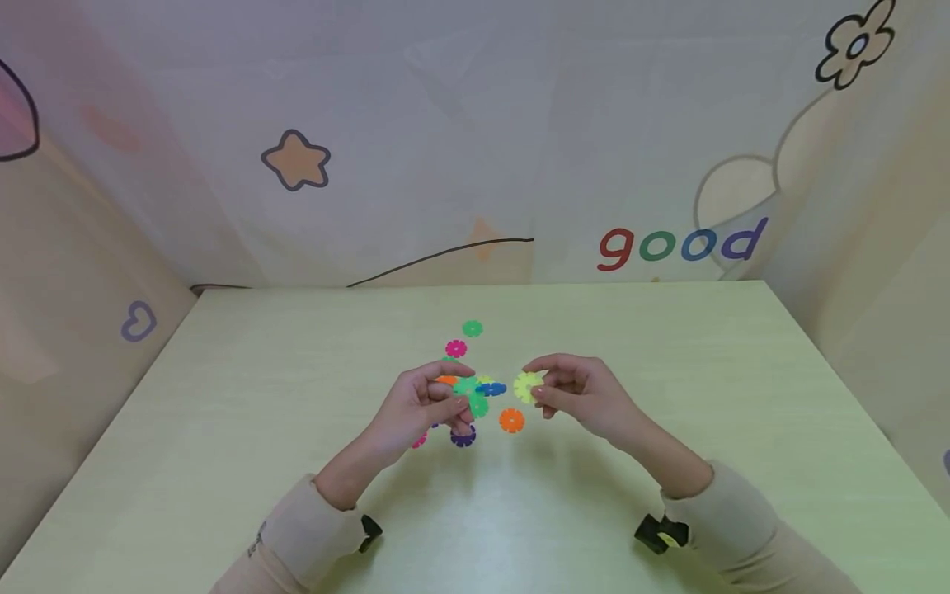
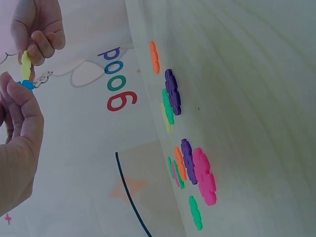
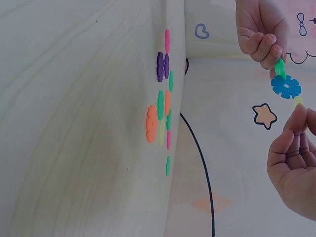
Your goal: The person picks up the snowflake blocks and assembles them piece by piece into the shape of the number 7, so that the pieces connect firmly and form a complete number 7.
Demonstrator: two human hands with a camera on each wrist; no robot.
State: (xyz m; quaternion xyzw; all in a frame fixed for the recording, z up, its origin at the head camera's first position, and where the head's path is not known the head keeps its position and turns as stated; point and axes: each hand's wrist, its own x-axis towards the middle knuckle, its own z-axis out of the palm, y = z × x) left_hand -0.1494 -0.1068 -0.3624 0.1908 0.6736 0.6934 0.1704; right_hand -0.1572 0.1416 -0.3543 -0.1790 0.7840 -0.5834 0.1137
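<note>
My left hand (image 1: 416,406) pinches a green notched plastic disc (image 3: 280,69). A blue notched disc (image 3: 286,87) is joined to that green one and stands at an angle to it. Between the thumb and fingers of my right hand (image 1: 586,393) is a yellow notched disc (image 1: 528,387). The yellow disc faces the blue disc (image 1: 491,389), with a narrow gap between them in the head view. Both hands are raised above the table. In the left wrist view the green disc is hidden behind my left fingers.
More notched discs lie on the pale table (image 1: 245,396) under and behind my hands: an orange disc (image 1: 512,421), a purple disc (image 1: 463,436), a pink disc (image 1: 456,348), a green disc (image 1: 472,328) and several others. A printed curtain (image 1: 445,124) hangs behind the table.
</note>
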